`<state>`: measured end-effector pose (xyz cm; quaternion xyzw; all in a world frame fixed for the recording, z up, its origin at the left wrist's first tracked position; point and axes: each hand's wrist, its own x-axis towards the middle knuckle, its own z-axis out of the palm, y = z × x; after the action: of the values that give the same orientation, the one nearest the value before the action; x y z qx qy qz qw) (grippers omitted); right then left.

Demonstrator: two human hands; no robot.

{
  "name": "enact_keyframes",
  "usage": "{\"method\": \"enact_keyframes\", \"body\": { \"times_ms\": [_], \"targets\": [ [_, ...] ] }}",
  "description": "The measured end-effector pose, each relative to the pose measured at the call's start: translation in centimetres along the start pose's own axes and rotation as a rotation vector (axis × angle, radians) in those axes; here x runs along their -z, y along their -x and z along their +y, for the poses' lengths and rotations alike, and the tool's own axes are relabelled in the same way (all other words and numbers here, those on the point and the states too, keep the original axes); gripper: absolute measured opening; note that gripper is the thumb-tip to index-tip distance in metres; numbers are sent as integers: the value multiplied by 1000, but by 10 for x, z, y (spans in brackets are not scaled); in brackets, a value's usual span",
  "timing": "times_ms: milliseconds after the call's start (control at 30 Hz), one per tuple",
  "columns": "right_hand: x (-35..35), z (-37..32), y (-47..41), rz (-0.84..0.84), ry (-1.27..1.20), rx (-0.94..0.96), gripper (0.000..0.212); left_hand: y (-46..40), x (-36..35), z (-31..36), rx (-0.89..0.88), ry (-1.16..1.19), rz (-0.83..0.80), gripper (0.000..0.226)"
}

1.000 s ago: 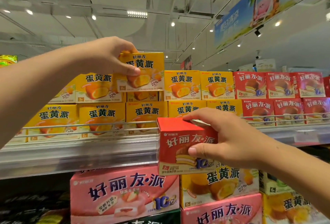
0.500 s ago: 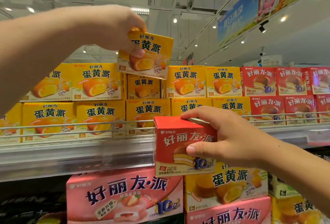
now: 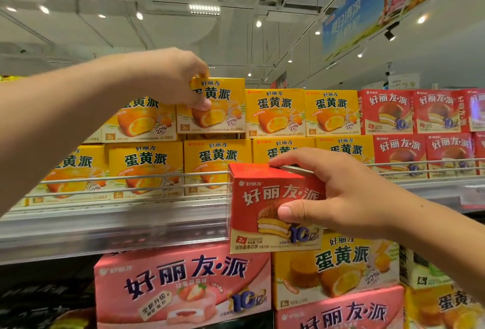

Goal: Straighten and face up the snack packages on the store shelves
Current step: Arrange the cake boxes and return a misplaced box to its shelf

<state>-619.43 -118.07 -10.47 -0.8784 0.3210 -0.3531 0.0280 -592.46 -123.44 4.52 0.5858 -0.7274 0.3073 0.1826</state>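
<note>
1. I am holding a yellow box [image 3: 211, 108] in my left hand [image 3: 170, 76], fingers over its top edge and thumb pressing its front face, at the top tier of the upper shelf [image 3: 112, 226].
2. To seat it well, I am aiming to bring its face level with the yellow boxes just beside it on either side, print upright, bottom edge flat on the box beneath; I cannot tell yet whether it is resting there or a little raised.
3. My right hand [image 3: 349, 197] is clamped on a red box [image 3: 273, 208], fingers on top and thumb on the front, in front of the shelf's edge and clear of the wire rail [image 3: 131, 177].
4. I am judging that this red one belongs with the red boxes [image 3: 417, 129] at the right of the same shelf.
5. The upper shelf is carrying two tiers: yellow on the left and middle, red on the right.
6. Below it, larger cartons are sitting stacked: a pink carton [image 3: 181, 286] and a big yellow carton [image 3: 336, 268].
</note>
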Motion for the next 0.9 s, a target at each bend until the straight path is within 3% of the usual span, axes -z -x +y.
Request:
{"method": "enact_keyframes", "body": {
  "times_ms": [367,533,600,700,733,800,900],
  "targets": [
    [-1,2,1,-13,-20,-24,55,0,-20,6,9,-34,-54,37],
    [-1,-2,1,-15,-13,-28,56,7,-15,10,36,-42,-108,60],
    [-1,-4,3,-4,0,-28,56,16,-12,14,-55,-13,-6,74],
    [5,-7,13,21,2,-52,57,56,-19,38,-371,381,390,49],
    [9,-7,18,34,-5,-70,57,73,-26,51,-433,561,429,43],
    [17,-4,33,65,-12,-117,60,105,-46,82,-481,859,310,50],
    [30,4,60,123,19,-180,63,128,-73,131,-467,977,99,92]
  ]
}}
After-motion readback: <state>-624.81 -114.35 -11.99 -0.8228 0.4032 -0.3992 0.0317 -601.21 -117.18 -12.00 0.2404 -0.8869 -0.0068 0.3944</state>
